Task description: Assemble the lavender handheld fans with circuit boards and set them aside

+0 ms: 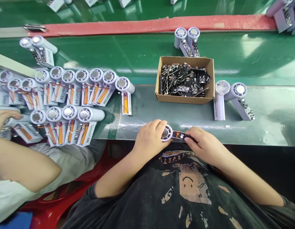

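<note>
- Our left hand (149, 136) curls around the round head of one fan (166, 133), fingers closed over its barrel.
- Our right hand (206, 144) pinches one dark circuit board (181, 135) between thumb and fingers, at the handle side of that fan.
- We have this fan and board at the near edge of the surface (145, 124), just in front of our shirt (169, 190).
- Ahead of us stands one open cardboard box (184, 99), holding a heap of circuit boards (185, 79) too tangled to count.
- Right of the box we count two fans (230, 95), one with a clear round cover; just behind the box, two more fans (187, 38).
- To our left, seven fans (82, 78) run in a row, with four fans (69, 113) nearer; others crowd beside them, partly hidden.
- One co-worker's hand (6, 117) touches a fan at far left.
- We see one small white piece (227, 126) near the right edge.
</note>
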### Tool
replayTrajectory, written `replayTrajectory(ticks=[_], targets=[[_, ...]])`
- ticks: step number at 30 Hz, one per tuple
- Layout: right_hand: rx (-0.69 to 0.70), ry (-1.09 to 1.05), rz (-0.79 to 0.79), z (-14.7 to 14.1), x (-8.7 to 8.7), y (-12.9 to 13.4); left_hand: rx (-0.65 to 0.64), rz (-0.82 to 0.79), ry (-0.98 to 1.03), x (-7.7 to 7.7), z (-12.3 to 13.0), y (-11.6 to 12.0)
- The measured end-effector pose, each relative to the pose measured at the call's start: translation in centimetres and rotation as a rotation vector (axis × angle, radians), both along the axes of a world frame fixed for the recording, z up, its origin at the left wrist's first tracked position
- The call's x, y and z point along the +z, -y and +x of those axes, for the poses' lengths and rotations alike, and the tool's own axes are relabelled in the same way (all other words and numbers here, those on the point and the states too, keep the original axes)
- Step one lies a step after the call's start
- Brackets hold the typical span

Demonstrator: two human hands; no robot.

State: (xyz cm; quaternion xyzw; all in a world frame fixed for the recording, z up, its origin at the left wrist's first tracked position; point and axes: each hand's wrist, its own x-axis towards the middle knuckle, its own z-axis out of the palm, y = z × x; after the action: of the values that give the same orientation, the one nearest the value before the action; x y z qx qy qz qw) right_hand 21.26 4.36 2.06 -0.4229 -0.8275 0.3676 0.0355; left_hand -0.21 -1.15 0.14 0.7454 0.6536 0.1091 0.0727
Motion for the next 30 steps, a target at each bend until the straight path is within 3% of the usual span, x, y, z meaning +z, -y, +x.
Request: replayTrajectory(ticks=[3, 7, 12, 16, 20, 25, 30], targets=[[0.024, 0.013, 0.282, -0.1, -0.5, 0.5, 0.024, 0.059, 0.037, -0.8, 0.1, 0.5], [0.118, -0.057, 0.435, 0.3, -1.2, 0.1, 0.036, 0.114, 0.088, -1.6, 0.2, 0.7], [0.182, -0.204, 0.388, 0.6, -1.7, -0.4, 0.045, 0.13, 0.128, -1.8, 0.3, 0.6], [0.148, -0.2, 0.437, 0.1, -2.2, -0.3, 0.027, 0.101, 0.183, -1.9, 0.6, 0.5], [0.149, -0.181, 0.381, -0.3, -2.6, -0.3, 0.03, 0.064, 0.212, -2.1, 0.8, 0.5], [0.126, -0.12, 0.409, 0.2, -3.0, -0.7, 0.014, 0.159, 0.223, -2.6, 0.7, 0.6], [0.252, -0.115, 0.453, 1.8, -4.2, -0.3, -0.092, 0.215, 0.173, -2.9, 0.3, 0.7]])
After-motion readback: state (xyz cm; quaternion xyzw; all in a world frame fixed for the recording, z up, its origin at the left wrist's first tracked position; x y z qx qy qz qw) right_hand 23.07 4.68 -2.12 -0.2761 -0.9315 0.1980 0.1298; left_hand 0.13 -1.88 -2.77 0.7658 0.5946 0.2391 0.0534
